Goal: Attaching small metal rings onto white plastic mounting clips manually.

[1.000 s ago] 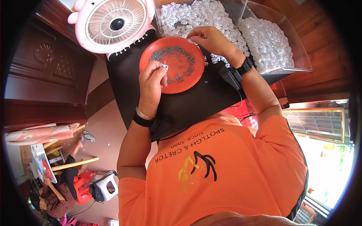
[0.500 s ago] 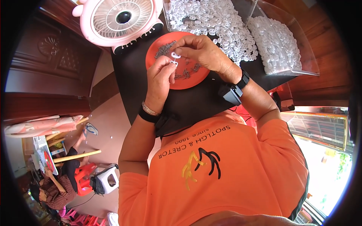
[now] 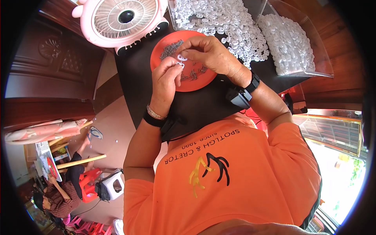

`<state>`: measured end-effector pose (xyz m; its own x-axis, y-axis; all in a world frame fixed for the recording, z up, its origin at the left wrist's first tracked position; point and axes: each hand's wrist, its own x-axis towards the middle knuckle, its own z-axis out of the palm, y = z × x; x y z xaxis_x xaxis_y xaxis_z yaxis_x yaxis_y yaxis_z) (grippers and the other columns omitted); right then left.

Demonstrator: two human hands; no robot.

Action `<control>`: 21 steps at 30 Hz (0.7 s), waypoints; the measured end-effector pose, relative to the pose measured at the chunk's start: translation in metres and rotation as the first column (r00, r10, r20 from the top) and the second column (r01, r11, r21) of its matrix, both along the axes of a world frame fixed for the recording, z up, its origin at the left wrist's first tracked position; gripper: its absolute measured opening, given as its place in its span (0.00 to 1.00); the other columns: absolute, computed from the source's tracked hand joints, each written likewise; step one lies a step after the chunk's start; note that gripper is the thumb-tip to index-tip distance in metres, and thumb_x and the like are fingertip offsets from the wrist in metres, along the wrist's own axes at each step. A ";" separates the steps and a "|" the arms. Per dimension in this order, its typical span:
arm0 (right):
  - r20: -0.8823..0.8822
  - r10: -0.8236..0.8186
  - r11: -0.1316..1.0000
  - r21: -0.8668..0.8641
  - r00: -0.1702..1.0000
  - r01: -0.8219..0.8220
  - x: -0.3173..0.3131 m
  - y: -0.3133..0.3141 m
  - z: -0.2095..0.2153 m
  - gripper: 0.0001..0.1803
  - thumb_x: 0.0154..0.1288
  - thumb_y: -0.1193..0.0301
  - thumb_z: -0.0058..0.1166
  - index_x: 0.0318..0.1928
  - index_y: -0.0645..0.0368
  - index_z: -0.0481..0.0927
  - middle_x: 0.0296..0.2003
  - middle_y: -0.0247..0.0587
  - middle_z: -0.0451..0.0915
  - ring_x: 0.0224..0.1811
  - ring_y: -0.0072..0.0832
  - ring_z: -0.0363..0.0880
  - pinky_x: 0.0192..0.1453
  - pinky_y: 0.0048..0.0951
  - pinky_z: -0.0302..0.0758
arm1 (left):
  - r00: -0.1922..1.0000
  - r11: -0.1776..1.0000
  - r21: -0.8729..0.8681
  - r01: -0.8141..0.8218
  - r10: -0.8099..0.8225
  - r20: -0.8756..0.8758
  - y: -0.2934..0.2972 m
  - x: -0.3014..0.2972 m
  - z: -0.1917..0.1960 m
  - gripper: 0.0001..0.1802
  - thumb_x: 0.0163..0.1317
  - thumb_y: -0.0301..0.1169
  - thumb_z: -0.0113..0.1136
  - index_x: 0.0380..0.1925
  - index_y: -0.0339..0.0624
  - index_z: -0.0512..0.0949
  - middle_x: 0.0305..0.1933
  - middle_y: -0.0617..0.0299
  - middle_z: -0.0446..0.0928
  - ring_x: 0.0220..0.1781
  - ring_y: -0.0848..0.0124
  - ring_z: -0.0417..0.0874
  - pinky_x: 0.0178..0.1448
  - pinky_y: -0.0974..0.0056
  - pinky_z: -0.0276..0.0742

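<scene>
Over an orange-red plate (image 3: pixel 188 87), both of my hands are pinched close together. Between the fingertips of my left hand (image 3: pixel 165 78) is a small white plastic piece with holes (image 3: pixel 180 65). My right hand (image 3: pixel 210 54) pinches at a second white two-holed piece (image 3: pixel 182 57) just above it. Whether the two pieces are joined is too small to make out. Small grey metal pins (image 3: pixel 170 50) lie in clusters on the plate, partly hidden under my hands.
Loose white two-holed pieces (image 3: pixel 231 27) are heaped beyond the plate. A clear bin (image 3: pixel 319 73) to the right holds more. At the far left of the black table (image 3: pixel 133 84) stands a pink fan (image 3: pixel 89 27). Another person (image 3: pixel 62 197) sits at lower left.
My hands stay almost in place, with only slight shifts of the fingertips around the white pieces. The whole view has moved slightly.
</scene>
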<state>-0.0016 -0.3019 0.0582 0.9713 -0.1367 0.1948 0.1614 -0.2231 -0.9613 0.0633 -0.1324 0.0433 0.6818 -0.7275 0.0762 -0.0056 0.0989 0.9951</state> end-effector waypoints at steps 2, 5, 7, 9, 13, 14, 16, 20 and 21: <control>0.011 -0.007 1.000 0.002 1.000 0.007 0.000 0.001 -0.002 0.09 0.64 0.70 0.55 0.41 0.62 0.81 0.31 0.30 0.81 0.19 0.11 0.69 0.20 0.15 0.66 | 1.000 1.000 -0.003 0.000 -0.001 -0.005 0.000 0.000 -0.001 0.08 0.61 0.31 0.48 0.24 0.40 0.71 0.17 0.68 0.67 0.18 0.80 0.66 0.23 0.75 0.57; 0.029 -0.020 1.000 -0.003 0.999 0.020 0.000 0.002 -0.003 0.09 0.64 0.71 0.54 0.41 0.62 0.81 0.31 0.30 0.81 0.18 0.11 0.69 0.20 0.15 0.66 | 1.000 1.000 -0.017 -0.005 0.005 -0.017 -0.001 -0.001 -0.002 0.08 0.62 0.30 0.48 0.25 0.40 0.71 0.18 0.68 0.67 0.18 0.80 0.66 0.23 0.75 0.58; 0.037 -0.027 1.000 -0.007 0.999 0.028 0.000 0.003 -0.003 0.09 0.65 0.71 0.54 0.41 0.63 0.81 0.31 0.31 0.81 0.21 0.12 0.71 0.23 0.15 0.69 | 1.000 1.000 -0.003 -0.020 0.020 -0.016 -0.001 -0.002 -0.001 0.08 0.63 0.30 0.48 0.25 0.40 0.71 0.19 0.68 0.68 0.18 0.80 0.66 0.24 0.75 0.59; 0.119 -0.016 0.998 -0.056 0.993 0.023 0.001 0.003 -0.004 0.08 0.64 0.73 0.54 0.41 0.64 0.81 0.32 0.34 0.82 0.30 0.16 0.77 0.35 0.19 0.75 | 1.000 1.000 0.001 -0.016 0.016 -0.016 -0.001 -0.002 -0.003 0.08 0.63 0.30 0.48 0.26 0.40 0.71 0.19 0.68 0.68 0.19 0.80 0.66 0.24 0.75 0.59; 0.063 0.023 0.997 -0.073 0.998 -0.018 -0.002 0.003 0.003 0.06 0.66 0.76 0.52 0.40 0.66 0.80 0.36 0.36 0.82 0.41 0.18 0.79 0.49 0.21 0.75 | 1.000 1.000 0.006 -0.012 0.012 -0.009 0.000 -0.001 -0.006 0.08 0.63 0.29 0.49 0.26 0.39 0.71 0.19 0.67 0.67 0.19 0.80 0.65 0.25 0.75 0.60; 0.072 0.023 0.998 -0.065 0.997 -0.018 -0.001 0.003 0.001 0.07 0.65 0.75 0.53 0.41 0.65 0.80 0.35 0.37 0.82 0.40 0.20 0.79 0.49 0.22 0.75 | 1.000 1.000 0.008 -0.012 0.012 -0.010 0.000 -0.001 -0.007 0.08 0.63 0.29 0.49 0.26 0.39 0.71 0.19 0.67 0.67 0.19 0.80 0.65 0.25 0.75 0.60; 0.080 0.021 0.998 -0.056 0.997 -0.017 -0.001 0.003 0.000 0.08 0.63 0.74 0.54 0.41 0.65 0.80 0.34 0.38 0.83 0.39 0.21 0.80 0.48 0.23 0.75 | 1.000 1.000 -0.003 -0.003 0.003 0.002 0.000 -0.001 -0.007 0.08 0.63 0.29 0.49 0.26 0.38 0.71 0.19 0.67 0.67 0.19 0.80 0.65 0.25 0.75 0.61; 0.064 0.039 0.998 -0.053 0.997 -0.036 -0.002 0.004 0.001 0.06 0.66 0.76 0.52 0.40 0.66 0.79 0.36 0.35 0.81 0.40 0.18 0.78 0.48 0.21 0.75 | 1.000 1.000 -0.005 -0.013 0.013 -0.012 -0.001 -0.003 -0.007 0.08 0.63 0.29 0.49 0.26 0.38 0.71 0.19 0.67 0.67 0.19 0.80 0.65 0.25 0.74 0.61; 0.065 0.043 0.998 -0.043 0.997 -0.040 -0.002 0.005 0.000 0.06 0.66 0.76 0.52 0.40 0.66 0.79 0.36 0.35 0.81 0.40 0.18 0.78 0.48 0.21 0.75 | 1.000 1.000 -0.008 -0.015 0.014 -0.015 -0.001 -0.003 -0.007 0.08 0.63 0.28 0.49 0.27 0.37 0.71 0.19 0.67 0.67 0.19 0.80 0.65 0.25 0.74 0.61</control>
<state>-0.0037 -0.2974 0.0585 0.9607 -0.0871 0.2637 0.2344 -0.2548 -0.9382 0.0604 -0.1329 0.0364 0.6934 -0.7170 0.0715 0.0079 0.1068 0.9943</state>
